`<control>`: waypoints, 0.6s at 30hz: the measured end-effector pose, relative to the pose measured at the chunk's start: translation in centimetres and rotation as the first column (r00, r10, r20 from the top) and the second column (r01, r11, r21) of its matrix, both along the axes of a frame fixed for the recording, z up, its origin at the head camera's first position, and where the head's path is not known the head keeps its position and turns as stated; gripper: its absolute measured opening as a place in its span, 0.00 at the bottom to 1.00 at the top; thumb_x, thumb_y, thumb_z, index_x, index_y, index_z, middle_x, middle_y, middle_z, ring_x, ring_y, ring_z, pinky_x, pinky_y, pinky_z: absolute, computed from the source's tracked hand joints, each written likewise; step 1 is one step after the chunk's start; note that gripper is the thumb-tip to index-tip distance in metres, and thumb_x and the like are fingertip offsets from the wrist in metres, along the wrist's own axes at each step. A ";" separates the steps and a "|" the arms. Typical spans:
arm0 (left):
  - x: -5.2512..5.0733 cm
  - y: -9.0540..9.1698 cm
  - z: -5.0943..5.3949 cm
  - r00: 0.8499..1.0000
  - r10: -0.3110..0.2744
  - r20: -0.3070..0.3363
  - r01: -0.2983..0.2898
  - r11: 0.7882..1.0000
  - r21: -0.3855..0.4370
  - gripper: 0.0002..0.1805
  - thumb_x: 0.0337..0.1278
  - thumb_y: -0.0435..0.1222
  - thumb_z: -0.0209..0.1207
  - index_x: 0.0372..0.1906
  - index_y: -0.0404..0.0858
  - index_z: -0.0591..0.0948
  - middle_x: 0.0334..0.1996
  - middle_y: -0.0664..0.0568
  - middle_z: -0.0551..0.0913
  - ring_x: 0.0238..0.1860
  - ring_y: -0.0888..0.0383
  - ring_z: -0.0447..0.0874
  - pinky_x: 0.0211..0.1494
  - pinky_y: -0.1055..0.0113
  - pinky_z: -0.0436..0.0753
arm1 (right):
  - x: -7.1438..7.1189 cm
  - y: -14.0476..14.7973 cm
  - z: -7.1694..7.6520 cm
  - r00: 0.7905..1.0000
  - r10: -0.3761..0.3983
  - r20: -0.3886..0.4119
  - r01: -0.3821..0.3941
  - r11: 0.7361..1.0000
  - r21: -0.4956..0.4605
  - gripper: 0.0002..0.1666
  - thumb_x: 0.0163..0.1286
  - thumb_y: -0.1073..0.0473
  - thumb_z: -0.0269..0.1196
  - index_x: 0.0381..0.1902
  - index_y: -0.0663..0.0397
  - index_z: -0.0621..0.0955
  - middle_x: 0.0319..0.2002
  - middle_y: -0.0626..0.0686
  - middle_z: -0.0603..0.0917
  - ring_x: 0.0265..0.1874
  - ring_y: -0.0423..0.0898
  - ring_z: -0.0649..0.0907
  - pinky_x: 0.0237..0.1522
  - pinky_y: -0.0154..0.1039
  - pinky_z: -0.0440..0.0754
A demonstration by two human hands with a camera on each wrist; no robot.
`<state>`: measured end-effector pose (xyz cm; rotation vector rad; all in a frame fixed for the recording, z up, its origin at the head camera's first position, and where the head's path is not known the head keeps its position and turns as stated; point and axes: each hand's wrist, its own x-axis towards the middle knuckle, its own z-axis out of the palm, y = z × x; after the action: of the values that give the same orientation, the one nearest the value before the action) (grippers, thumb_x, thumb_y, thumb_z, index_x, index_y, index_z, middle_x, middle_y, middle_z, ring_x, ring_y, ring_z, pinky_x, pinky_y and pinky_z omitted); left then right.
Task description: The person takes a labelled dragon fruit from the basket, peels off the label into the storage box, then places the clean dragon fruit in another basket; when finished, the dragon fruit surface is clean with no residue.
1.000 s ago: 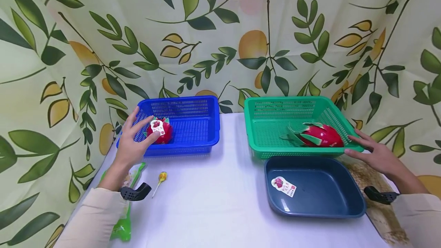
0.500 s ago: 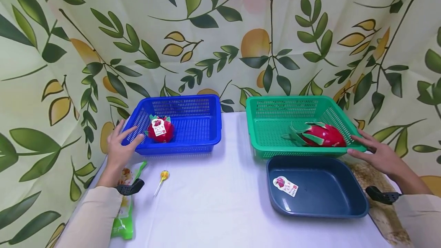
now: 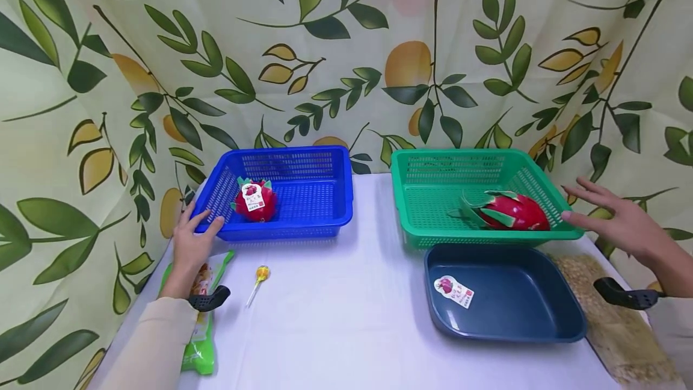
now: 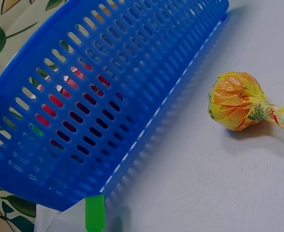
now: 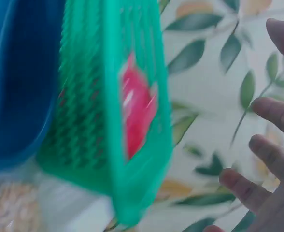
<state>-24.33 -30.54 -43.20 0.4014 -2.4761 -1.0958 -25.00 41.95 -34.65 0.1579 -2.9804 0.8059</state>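
Observation:
My left hand (image 3: 190, 242) is at the left front corner of a blue plastic basket (image 3: 292, 231), fingers apart; whether they touch the rim I cannot tell. Inside the basket sits a red dragon fruit (image 3: 266, 209) with a white label. My right hand (image 3: 630, 224) hovers just right of a green basket (image 3: 433, 237), fingers extended and holding nothing. A second dragon fruit (image 3: 530, 214) lies in that basket's right front corner. In the right wrist view, a gap separates the fingers (image 5: 248, 186) from the green basket (image 5: 110, 96).
A dark blue basin (image 3: 509, 297) with a loose dragon fruit label (image 3: 455, 291) stands before the green basket. A clear bag of beige grains (image 3: 612, 312) lies at right. On the left are a lollipop (image 3: 262, 273) and a green packet (image 3: 201, 355). Patterned cloth (image 3: 346, 47) hangs behind.
My left hand has drawn away from the dragon fruit to the blue basket's left front corner. The right hand has come off the green basket's rim and moved right.

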 end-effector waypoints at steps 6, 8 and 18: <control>0.0 -0.3 0.1 0.999 0.031 0.013 -0.030 0.999 -0.028 0.34 0.66 0.50 0.56 0.68 0.33 0.68 0.76 0.49 0.49 0.74 0.41 0.40 0.67 0.34 0.50 | 0.6 -5.1 4.3 0.987 0.155 -0.028 -0.156 0.987 -0.030 0.41 0.68 0.50 0.62 0.73 0.59 0.61 0.75 0.62 0.46 0.69 0.73 0.45 0.48 0.81 0.53; -0.1 -0.3 -0.1 0.999 0.040 0.004 -0.040 0.999 -0.031 0.34 0.66 0.50 0.55 0.67 0.32 0.69 0.75 0.48 0.50 0.74 0.41 0.40 0.66 0.34 0.50 | 0.6 -7.0 5.8 0.976 0.214 -0.041 -0.216 0.975 -0.049 0.41 0.66 0.53 0.65 0.72 0.58 0.64 0.75 0.59 0.49 0.70 0.70 0.47 0.48 0.79 0.56; -0.3 0.4 -0.8 0.998 0.050 -0.030 -0.050 0.999 0.007 0.29 0.65 0.47 0.57 0.62 0.31 0.74 0.75 0.48 0.51 0.74 0.44 0.41 0.68 0.37 0.48 | -0.7 -17.1 10.0 0.899 0.432 -0.076 -0.437 0.896 -0.074 0.38 0.63 0.53 0.67 0.70 0.47 0.70 0.74 0.48 0.56 0.71 0.58 0.54 0.55 0.73 0.60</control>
<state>-24.66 -30.19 -44.03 0.4431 -2.4234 -1.0813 -25.65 24.90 -24.63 0.8544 -2.8795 0.9473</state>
